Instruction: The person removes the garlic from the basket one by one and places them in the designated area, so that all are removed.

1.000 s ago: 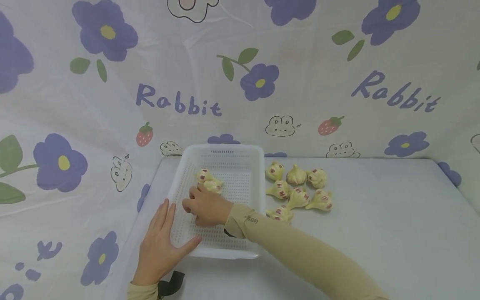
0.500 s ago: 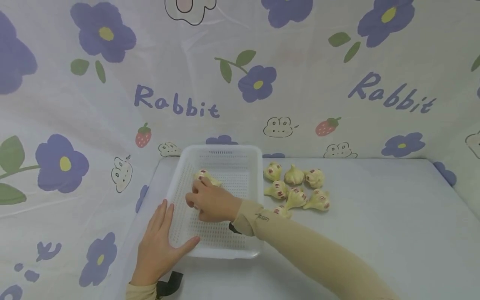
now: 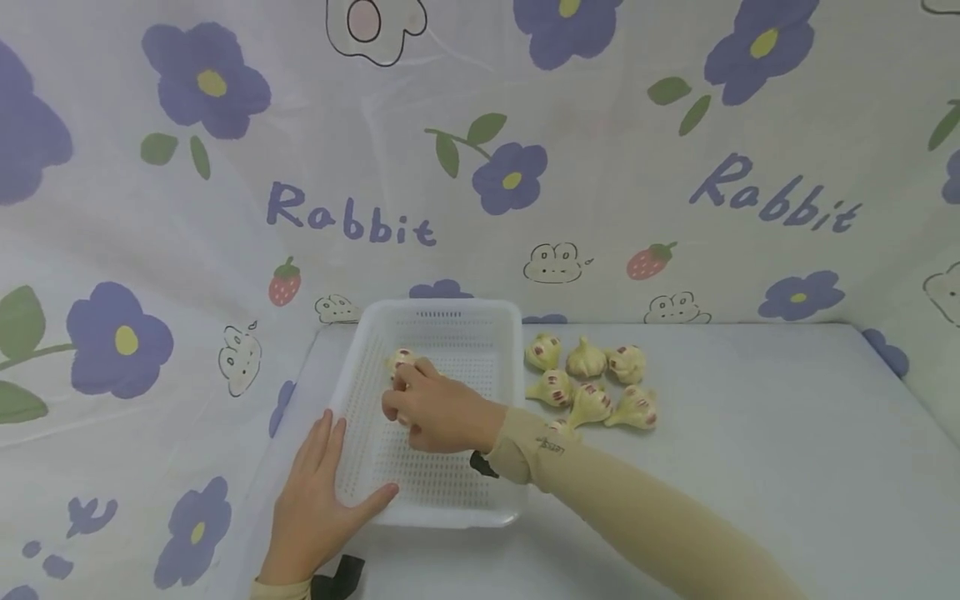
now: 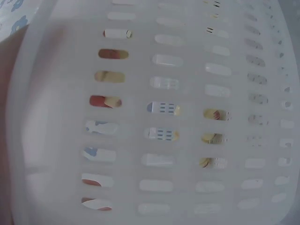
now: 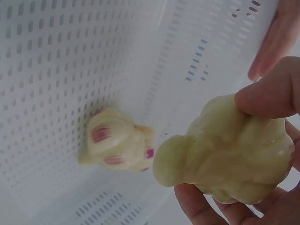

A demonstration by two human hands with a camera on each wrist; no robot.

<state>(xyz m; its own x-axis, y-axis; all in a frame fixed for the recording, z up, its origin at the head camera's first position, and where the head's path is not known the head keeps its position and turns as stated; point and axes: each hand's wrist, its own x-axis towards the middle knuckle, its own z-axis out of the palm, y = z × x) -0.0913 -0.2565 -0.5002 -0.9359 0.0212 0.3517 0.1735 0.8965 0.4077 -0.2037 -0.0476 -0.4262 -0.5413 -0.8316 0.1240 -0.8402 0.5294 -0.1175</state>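
In the right wrist view my right hand (image 3: 442, 412) grips a pale yellow-green garlic bulb (image 5: 229, 145), thumb on one side and fingers curled on the other. It is over the inside of a white perforated plastic basket (image 3: 508, 433). Garlic with purple-red patches (image 5: 115, 140) lies in the basket, partly behind my right hand in the head view. My left hand (image 3: 311, 500) rests at the basket's near left corner, fingers straight along the left side and thumb over the front rim. The basket's slotted wall fills the left wrist view.
Several more garlic bulbs (image 3: 588, 404) lie grouped on the white table (image 3: 750, 467), just right of the basket. Behind the table hangs a cloth (image 3: 600, 167) printed with flowers, and it also runs along the left side.
My right hand has shifted to the right inside the basket, covering more of the garlic there. My left hand has stayed on the basket. The head view has tilted up slightly.
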